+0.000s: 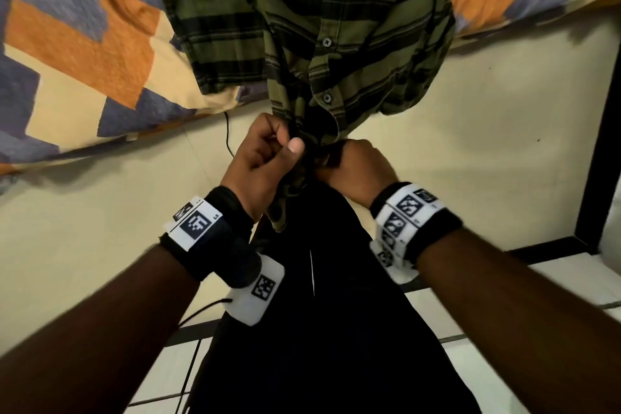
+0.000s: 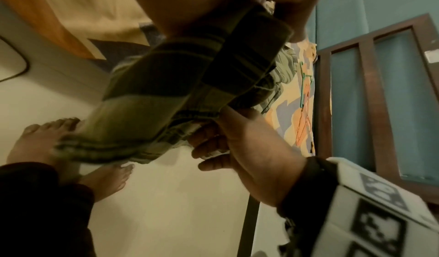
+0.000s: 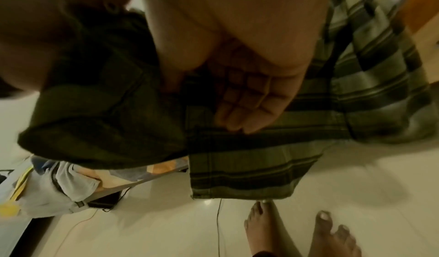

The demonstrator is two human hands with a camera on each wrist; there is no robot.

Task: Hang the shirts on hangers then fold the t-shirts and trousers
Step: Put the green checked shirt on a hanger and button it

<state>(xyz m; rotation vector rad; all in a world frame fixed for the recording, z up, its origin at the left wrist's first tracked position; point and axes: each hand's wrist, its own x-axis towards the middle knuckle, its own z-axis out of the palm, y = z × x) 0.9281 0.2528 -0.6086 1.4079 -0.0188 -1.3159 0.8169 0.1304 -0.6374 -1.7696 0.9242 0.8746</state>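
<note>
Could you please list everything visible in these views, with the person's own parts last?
plaid shirt: one, olive green and black, hanging off the bed edge, hem bunched in both hands.
bedsheet: one, orange, cream and grey-blue, on the bed.
hanger: one, green, lying on the bedsheet.
floor: cream, below.
cable: one, black, on the floor.
left hand: grips the hem.
right hand: grips the hem.
feet: two, bare, on the floor.

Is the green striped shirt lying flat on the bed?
No, the shirt hangs off the bed's edge, both hands gripping its hem.
</note>
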